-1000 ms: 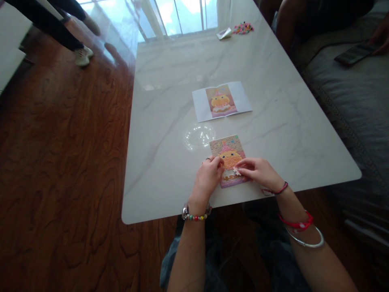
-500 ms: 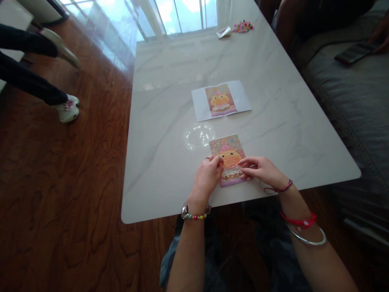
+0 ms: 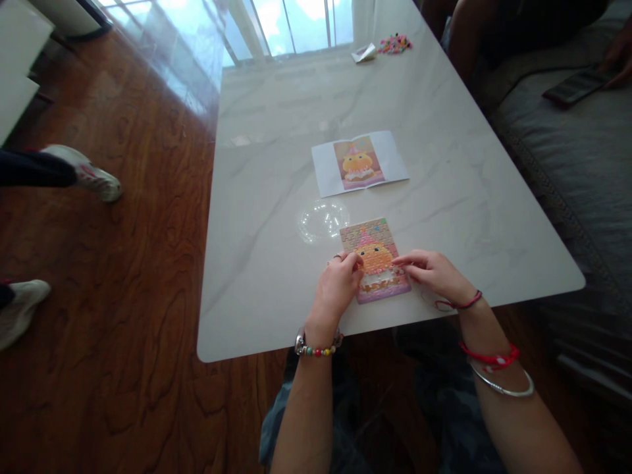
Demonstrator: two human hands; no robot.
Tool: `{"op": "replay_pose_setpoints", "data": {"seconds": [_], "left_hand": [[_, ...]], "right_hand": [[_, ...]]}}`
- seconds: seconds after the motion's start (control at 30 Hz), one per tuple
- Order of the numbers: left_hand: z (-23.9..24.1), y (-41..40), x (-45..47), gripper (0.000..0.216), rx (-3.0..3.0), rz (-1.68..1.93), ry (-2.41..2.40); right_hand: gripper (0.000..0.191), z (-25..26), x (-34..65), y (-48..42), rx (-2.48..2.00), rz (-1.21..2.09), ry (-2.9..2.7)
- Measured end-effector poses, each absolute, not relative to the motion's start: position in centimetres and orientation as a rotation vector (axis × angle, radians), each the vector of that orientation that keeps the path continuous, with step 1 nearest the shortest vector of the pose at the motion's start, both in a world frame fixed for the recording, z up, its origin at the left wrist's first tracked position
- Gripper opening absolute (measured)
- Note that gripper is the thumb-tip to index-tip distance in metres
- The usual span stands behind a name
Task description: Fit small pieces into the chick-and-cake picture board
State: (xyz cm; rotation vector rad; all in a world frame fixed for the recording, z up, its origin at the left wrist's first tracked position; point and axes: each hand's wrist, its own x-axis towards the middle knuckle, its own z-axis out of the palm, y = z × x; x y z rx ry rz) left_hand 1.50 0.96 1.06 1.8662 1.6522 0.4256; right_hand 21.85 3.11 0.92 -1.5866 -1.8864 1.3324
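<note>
A small jigsaw puzzle (image 3: pixel 378 253) with a yellow cartoon animal in a pink party hat lies near the table's front edge. Across its lower part runs a whitish band with brown patches. My left hand (image 3: pixel 340 282) rests at the puzzle's left edge, its thumb and forefinger pinched together; whatever sits between them is too small to make out. At the right edge my right hand (image 3: pixel 434 273) has its fingertips closed over the puzzle's side. I cannot see what, if anything, they pinch. Beyond the puzzle lies a creased paper sheet (image 3: pixel 359 163) printed with the same picture.
The white marbled table (image 3: pixel 261 263) carries a heap of colourful small bits (image 3: pixel 395 44) and a crumpled white paper (image 3: pixel 364 53) at its far end. On the right, a person's hand is by a phone (image 3: pixel 575 85) on the sofa. Someone's shoes (image 3: pixel 86 172) show on the wooden floor.
My right hand has shifted slightly right and up along the puzzle's edge, uncovering its lower right corner. My left hand stays put. The person on the left has stepped nearer along the floor.
</note>
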Motion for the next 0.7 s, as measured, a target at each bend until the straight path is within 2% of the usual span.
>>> {"op": "replay_pose_setpoints", "data": {"seconds": [0.3,0.53,0.7], "left_hand": [[1.0,1.0,1.4,0.013,1.875,0.434,1.646],[1.1,1.0,1.4,0.012,1.867,0.423,1.647],[1.1,1.0,1.4,0.012,1.870,0.422,1.644]], "right_hand": [[0.015,1.4,21.0,2.8,-1.570,1.183,-1.998],[0.016,1.2,20.1,2.5,-1.489,1.305,-1.950],[0.014,1.3,19.4,2.4,-1.541,1.242,-1.969]]}}
